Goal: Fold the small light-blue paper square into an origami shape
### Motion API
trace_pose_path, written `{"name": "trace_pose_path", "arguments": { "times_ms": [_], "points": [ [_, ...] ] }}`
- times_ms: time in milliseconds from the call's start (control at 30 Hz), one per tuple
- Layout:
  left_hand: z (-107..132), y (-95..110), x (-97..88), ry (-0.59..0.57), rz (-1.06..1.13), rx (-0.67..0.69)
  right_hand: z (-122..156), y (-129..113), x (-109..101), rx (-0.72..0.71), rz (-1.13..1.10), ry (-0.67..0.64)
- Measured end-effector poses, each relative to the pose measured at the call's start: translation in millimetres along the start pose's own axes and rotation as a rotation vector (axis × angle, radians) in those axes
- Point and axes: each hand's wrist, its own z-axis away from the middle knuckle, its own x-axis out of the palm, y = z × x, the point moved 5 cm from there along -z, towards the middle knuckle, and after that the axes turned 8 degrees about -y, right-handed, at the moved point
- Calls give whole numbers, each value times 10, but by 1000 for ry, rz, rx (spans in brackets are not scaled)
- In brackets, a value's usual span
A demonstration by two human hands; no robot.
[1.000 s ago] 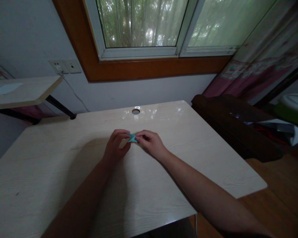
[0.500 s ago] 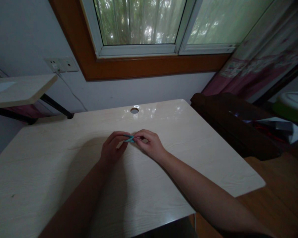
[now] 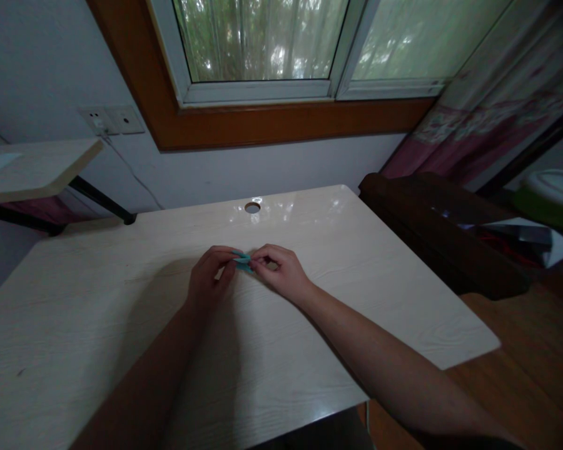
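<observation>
A small folded piece of teal paper [image 3: 243, 260] is pinched between both my hands just above the pale wooden desk [image 3: 98, 325], near its middle. My left hand [image 3: 210, 280] curls its fingers round the paper's left end. My right hand [image 3: 280, 272] pinches the right end with thumb and forefinger. Most of the paper is hidden by my fingertips.
A round cable hole [image 3: 252, 207] sits at the desk's far edge under the window. A second tabletop [image 3: 32, 169] juts in at the left. Dark wooden furniture [image 3: 431, 231] with clutter stands close on the right. A wall socket [image 3: 112, 119] hangs at upper left.
The teal paper looked like a wider flat shape between my fingertips; now it shows narrower and more hidden. Both hands stayed in the same spot, fingers working slightly.
</observation>
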Motion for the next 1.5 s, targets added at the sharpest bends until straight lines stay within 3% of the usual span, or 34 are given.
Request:
{"name": "trace_pose_path", "arguments": {
  "times_ms": [300,767,1033,1500],
  "points": [
    [-22,-92,146,-88,222,-68,9,221,93,154,-140,-33],
    [22,-277,116,-7,251,-277,3,162,93,122,-77,-79],
    [-1,-300,161,-95,236,-298,12,246,149,177,-176,-120],
    [-4,-370,194,-88,268,-336,-4,226,125,167,-127,-101]
  ]
}}
